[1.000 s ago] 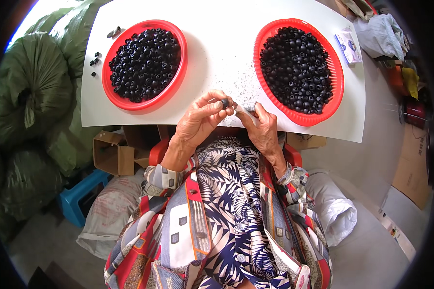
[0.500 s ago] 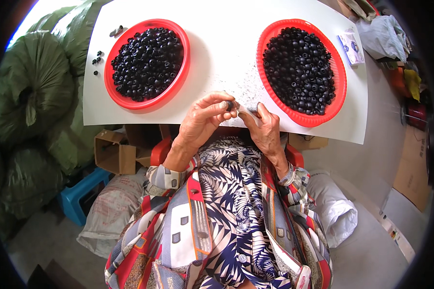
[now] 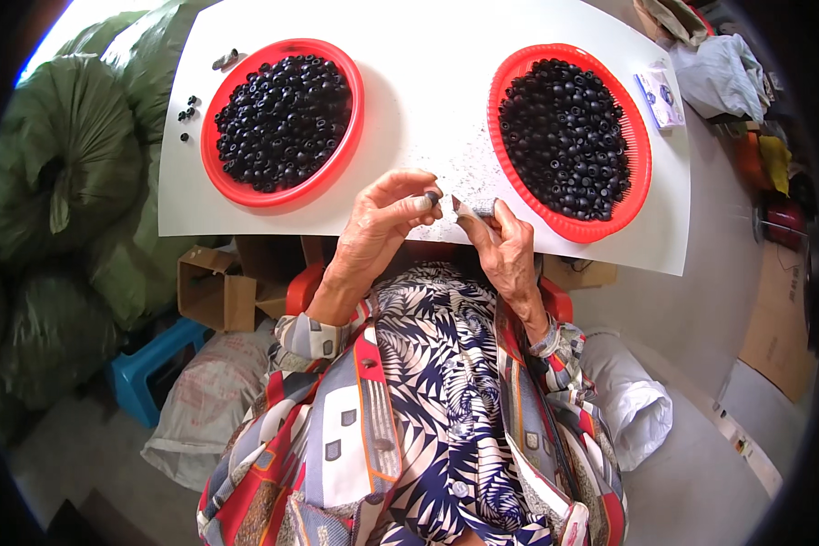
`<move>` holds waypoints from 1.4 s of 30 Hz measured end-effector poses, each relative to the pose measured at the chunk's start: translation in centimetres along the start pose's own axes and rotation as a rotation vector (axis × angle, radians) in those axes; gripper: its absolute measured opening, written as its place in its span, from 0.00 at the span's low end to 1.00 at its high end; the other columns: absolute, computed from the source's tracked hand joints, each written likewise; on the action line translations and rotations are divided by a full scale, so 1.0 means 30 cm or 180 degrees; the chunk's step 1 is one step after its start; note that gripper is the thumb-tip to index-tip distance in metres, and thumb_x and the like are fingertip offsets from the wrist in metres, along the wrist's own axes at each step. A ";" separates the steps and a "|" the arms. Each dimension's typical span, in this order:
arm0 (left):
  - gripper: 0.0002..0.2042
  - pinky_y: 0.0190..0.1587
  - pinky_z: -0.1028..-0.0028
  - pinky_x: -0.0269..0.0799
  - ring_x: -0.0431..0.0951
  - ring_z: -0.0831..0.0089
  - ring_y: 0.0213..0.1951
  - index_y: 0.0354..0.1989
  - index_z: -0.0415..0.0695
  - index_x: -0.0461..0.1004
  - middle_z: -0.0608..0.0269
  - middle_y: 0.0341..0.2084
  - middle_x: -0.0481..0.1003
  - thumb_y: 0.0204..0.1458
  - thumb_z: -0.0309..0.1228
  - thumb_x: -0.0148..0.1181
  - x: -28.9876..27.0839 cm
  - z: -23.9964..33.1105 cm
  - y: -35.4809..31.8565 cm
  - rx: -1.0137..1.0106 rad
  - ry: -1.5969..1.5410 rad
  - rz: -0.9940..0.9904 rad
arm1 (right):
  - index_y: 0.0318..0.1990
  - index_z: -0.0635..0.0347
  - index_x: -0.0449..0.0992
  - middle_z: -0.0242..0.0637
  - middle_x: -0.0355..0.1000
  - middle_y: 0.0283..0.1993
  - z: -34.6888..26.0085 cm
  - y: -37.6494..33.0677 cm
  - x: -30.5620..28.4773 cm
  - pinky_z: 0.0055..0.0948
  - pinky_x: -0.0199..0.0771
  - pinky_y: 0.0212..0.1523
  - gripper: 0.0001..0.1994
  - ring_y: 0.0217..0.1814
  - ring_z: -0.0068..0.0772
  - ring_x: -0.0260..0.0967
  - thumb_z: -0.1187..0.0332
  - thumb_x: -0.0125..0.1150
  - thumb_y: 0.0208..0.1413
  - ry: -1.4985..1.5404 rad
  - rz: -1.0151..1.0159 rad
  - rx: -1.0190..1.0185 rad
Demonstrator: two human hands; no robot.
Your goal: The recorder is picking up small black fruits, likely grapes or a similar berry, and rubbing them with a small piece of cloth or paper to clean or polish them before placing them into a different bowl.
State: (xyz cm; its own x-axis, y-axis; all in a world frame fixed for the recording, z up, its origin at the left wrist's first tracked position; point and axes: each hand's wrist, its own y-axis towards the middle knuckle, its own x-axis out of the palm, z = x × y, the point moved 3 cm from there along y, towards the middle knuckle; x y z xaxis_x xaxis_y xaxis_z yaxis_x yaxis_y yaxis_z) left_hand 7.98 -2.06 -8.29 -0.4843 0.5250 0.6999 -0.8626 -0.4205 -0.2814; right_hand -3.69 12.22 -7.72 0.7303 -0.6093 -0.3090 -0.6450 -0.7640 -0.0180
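Observation:
Between the thumb and fingers of my left hand (image 3: 384, 217) is a small black round plastic piece (image 3: 432, 197), held over the table's near edge. My right hand (image 3: 508, 247) is closed around a small knife (image 3: 458, 206); its short blade pokes out by the thumb, and most of its handle is hidden in the fingers. A narrow gap separates the blade from the piece. Black pieces of the same kind, many with a hole, fill a red plastic basin (image 3: 358, 118) on the left and a red ribbed basket (image 3: 644, 150) on the right.
Dark shavings dot the white table (image 3: 419, 109) between the containers. Several loose pieces (image 3: 187, 115) lie by its left edge; a small printed packet (image 3: 662, 98) is at the right. Green sacks (image 3: 59, 164), a cardboard box (image 3: 217, 289) and a blue stool (image 3: 150, 369) stand to the left.
My hands have drawn slightly apart: the knife blade, close against the black piece before, is now a little to its right. My left hand still grips the piece.

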 end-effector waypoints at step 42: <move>0.09 0.48 0.73 0.73 0.75 0.68 0.45 0.42 0.38 0.73 0.55 0.43 0.71 0.52 0.19 0.60 -0.050 -0.034 -0.011 0.0223 -0.0335 -0.0348 | 0.29 0.63 0.65 0.44 0.65 0.19 -0.157 -0.006 0.021 0.39 0.67 0.19 0.16 0.18 0.49 0.67 0.65 0.68 0.52 -0.0709 -0.0086 -0.1056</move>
State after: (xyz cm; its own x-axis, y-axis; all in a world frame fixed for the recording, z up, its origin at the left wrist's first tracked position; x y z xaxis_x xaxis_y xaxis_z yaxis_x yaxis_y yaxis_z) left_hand 8.83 -1.95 -9.93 -0.3669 0.4916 0.7897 -0.8952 -0.4176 -0.1559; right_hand -2.05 10.99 -3.42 0.6557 -0.5550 -0.5119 -0.4920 -0.8284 0.2678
